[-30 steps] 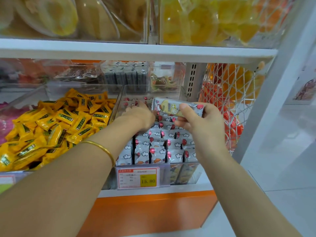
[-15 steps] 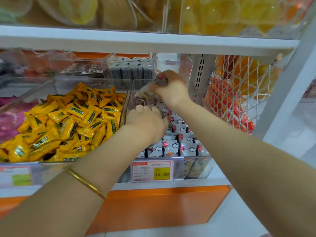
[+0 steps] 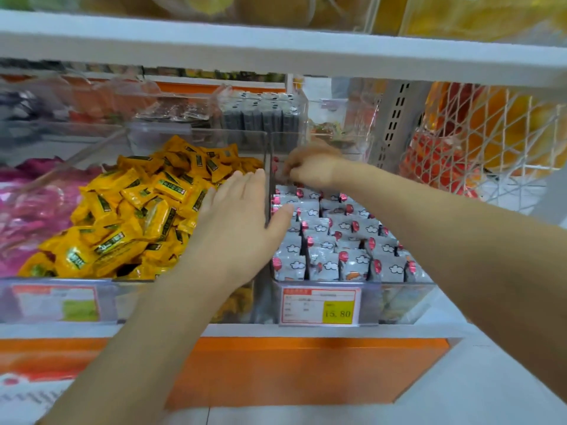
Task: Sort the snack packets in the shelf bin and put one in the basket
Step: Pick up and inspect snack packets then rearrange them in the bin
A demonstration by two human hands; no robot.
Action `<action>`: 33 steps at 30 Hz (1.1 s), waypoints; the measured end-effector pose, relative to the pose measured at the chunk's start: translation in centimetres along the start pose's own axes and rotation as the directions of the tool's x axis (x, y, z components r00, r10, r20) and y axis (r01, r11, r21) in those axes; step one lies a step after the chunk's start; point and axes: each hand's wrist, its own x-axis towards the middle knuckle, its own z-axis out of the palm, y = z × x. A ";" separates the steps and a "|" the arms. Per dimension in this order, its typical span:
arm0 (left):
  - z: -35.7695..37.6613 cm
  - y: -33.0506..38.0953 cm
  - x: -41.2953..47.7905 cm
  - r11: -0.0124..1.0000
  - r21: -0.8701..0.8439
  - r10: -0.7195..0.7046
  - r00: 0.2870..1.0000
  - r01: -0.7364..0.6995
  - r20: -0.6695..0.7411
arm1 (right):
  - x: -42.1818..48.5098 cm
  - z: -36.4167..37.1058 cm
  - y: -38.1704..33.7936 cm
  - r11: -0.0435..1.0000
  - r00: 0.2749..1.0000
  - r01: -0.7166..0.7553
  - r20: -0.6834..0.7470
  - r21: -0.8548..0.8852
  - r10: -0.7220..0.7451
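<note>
The right hand [image 3: 310, 167] curls its grip down at the back of the clear shelf bin [image 3: 399, 297]. Whether it pinches a packet cannot be told (fingertips blurred and tucked under). The left hand [image 3: 242, 216] lies flat across the bin's left wall, fingers straight, holding nothing. The grey snack packets [image 3: 337, 240] stand on end in rows, faces frontward, lower halves hidden.
</note>
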 end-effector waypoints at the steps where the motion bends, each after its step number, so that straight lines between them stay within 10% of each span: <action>1: 0.2 -0.1 0.0 1.000 -0.017 0.002 1.000 -0.002 -0.012 | 0.2 0.3 0.1 0.995 1.000 0.002 0.018 -0.095 -0.001; 7: 0.7 -0.2 0.1 0.993 -0.118 0.009 0.999 -0.014 -0.041 | 1.5 -0.3 0.1 0.966 0.978 -0.082 -0.167 0.246 0.125; 14: 0.5 -0.3 0.1 0.988 -0.152 0.016 0.999 -0.020 -0.030 | 3.1 1.2 -0.5 0.988 0.983 -0.081 -0.174 -0.134 0.057; 19: 0.7 -0.4 0.0 0.984 -0.173 0.024 0.999 -0.031 -0.043 | 2.6 -0.3 -0.5 0.987 0.947 -0.041 -0.310 0.156 0.088; 28: 0.5 -0.2 -0.8 0.979 -0.192 0.047 0.992 -0.068 -0.116 | -4.6 -3.0 -1.1 0.782 0.694 0.120 -0.615 0.612 0.375; 33: 0.0 0.2 -1.7 0.970 -0.206 0.076 0.966 -0.129 -0.247 | -10.6 -2.9 -1.1 0.519 0.681 0.156 -0.472 0.840 0.560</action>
